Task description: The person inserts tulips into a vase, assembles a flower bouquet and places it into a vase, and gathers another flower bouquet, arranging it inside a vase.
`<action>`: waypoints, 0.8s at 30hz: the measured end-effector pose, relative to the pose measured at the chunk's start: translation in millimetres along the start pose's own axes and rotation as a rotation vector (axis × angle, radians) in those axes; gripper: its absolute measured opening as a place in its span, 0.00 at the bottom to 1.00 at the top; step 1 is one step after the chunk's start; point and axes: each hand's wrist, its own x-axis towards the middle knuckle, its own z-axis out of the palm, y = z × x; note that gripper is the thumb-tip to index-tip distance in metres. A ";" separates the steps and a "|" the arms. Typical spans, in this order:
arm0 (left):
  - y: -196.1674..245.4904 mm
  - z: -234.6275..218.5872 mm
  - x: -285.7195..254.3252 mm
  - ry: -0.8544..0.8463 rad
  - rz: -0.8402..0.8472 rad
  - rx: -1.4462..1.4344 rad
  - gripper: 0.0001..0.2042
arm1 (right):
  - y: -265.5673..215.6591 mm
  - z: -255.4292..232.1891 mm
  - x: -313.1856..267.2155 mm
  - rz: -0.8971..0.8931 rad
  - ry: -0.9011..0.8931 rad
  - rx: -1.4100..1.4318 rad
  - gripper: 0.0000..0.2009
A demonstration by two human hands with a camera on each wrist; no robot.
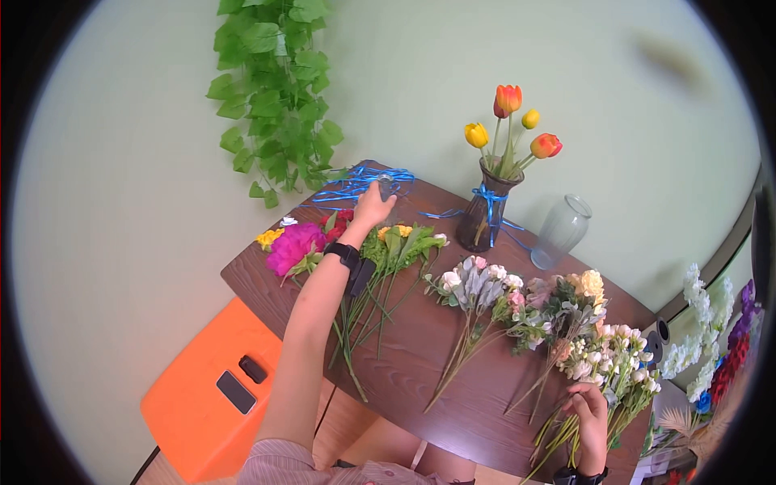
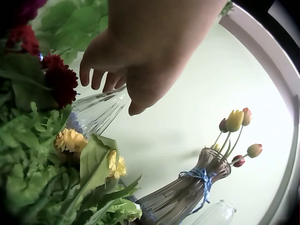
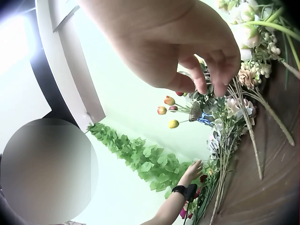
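My left hand [image 1: 373,207] is stretched out to the far left part of the table, fingers and thumb around the top of a clear ribbed glass vase [image 2: 101,112]. From above, the vase is mostly covered by the hand. Blue ribbon strands [image 1: 356,186] lie just beyond it, and red and yellow flowers with green stems [image 1: 388,267] lie on the near side. My right hand [image 1: 592,420] hovers by the white flower bunch [image 1: 618,356] at the table's near right. Its fingers [image 3: 218,77] are loosely bent, with nothing held between them.
A dark vase [image 1: 482,218] with tulips and a blue ribbon bow stands at the back, beside another clear glass vase [image 1: 562,233]. Pale flower bunches [image 1: 477,295] lie mid-table. An orange stool [image 1: 186,404] with a phone [image 1: 236,392] is at left. Green vines [image 1: 275,97] hang on the wall.
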 end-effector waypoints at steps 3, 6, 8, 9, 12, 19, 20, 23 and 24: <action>-1.9 1.2 1.6 0.027 0.062 -0.038 0.20 | 0.2 -1.2 0.9 -0.014 0.005 -0.008 0.05; 5.7 -4.8 -5.8 0.059 0.039 -0.124 0.18 | 3.0 -2.3 2.9 -0.036 0.006 -0.008 0.05; 9.7 -5.6 -10.1 0.106 0.060 -0.119 0.17 | 4.8 -5.5 3.6 -0.020 -0.039 -0.001 0.05; 9.0 -5.2 -9.5 0.213 0.122 -0.173 0.17 | 7.2 -6.7 4.3 -0.020 -0.046 -0.006 0.05; 35.8 -22.2 -16.8 0.425 0.263 -0.265 0.15 | 9.2 -7.8 3.8 -0.032 -0.063 0.015 0.05; 135.2 -74.8 -74.6 0.140 0.389 -0.246 0.18 | 4.1 -6.2 -4.2 -0.068 -0.076 0.025 0.05; 148.0 -76.3 -89.3 0.127 0.399 -0.248 0.18 | 4.8 -6.1 -4.9 -0.088 -0.090 0.017 0.05; 184.8 -77.9 -139.5 -0.237 0.411 -0.404 0.20 | 6.9 -4.8 -9.1 -0.096 -0.106 0.057 0.05; 193.7 -76.4 -154.4 -0.326 0.403 -0.447 0.21 | 7.4 -5.4 -10.3 -0.097 -0.125 0.078 0.05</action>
